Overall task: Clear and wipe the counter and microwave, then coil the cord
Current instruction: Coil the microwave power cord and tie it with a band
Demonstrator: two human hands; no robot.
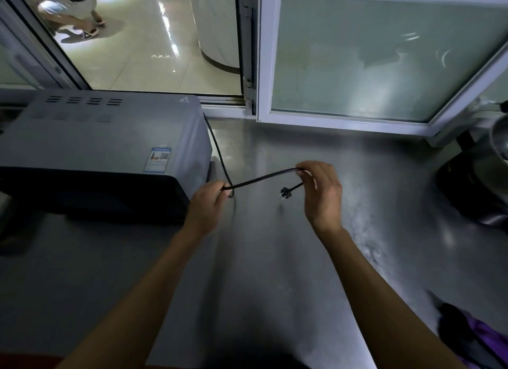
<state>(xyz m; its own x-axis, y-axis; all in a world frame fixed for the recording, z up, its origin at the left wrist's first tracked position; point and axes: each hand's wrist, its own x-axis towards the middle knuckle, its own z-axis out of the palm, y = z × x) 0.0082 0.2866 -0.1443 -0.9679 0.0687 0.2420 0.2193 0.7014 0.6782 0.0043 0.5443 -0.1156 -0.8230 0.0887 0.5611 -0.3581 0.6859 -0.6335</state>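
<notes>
A grey microwave (104, 148) sits on the left of the steel counter (371, 203). Its black cord (264, 178) runs from the microwave's back right corner down to my hands. My left hand (206, 203) pinches the cord just right of the microwave's front corner. My right hand (321, 192) holds the cord further along, folded over its fingers, so the plug (284, 191) dangles to the left below them. A straight stretch of cord spans the gap between both hands, above the counter.
A dark pot base with a metal pot (478, 181) stands at the right edge. A purple and black cloth (472, 338) lies at the bottom right. Behind the counter is a white-framed window (384, 58), open on the left, with a person's legs (71, 13) on the floor outside.
</notes>
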